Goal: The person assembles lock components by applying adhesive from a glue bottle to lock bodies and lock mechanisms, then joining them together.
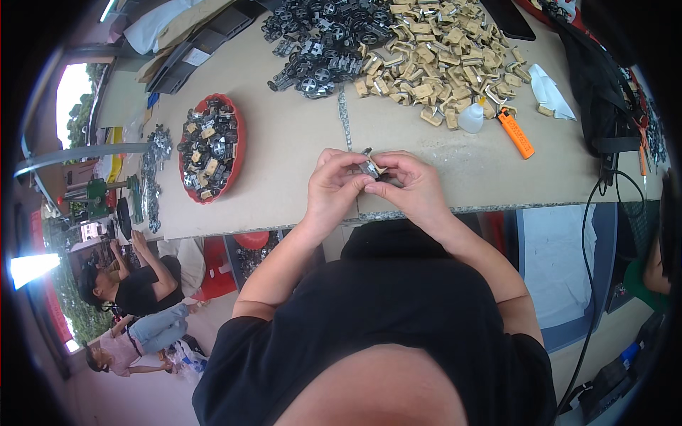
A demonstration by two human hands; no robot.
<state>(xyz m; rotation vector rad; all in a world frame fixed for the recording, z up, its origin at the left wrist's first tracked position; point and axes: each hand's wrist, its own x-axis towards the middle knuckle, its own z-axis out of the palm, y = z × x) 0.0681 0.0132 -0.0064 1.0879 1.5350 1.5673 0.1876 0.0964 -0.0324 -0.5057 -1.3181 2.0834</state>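
Note:
Near the front edge of the table, my left hand [331, 186] and my right hand [415, 187] meet around a small tan, grey and dark part [371, 169]. Fingertips and thumbs of both hands pinch it, hiding much of its shape. Beyond my hands, a heap of tan bracket-shaped pieces [444, 53] with silvery parts covers the back of the table. Left of that heap lies a pile of black pieces [323, 42], some with spoked round parts. A red scalloped bowl [241, 145] to my left holds mixed black, tan and silvery pieces.
A small white squeeze bottle [471, 118], an orange-handled tool [516, 133] and a white paper [550, 92] lie right of my hands. A black phone [508, 18] is at the back. A black bag [590, 85] and cable are at right. Two other people are at left.

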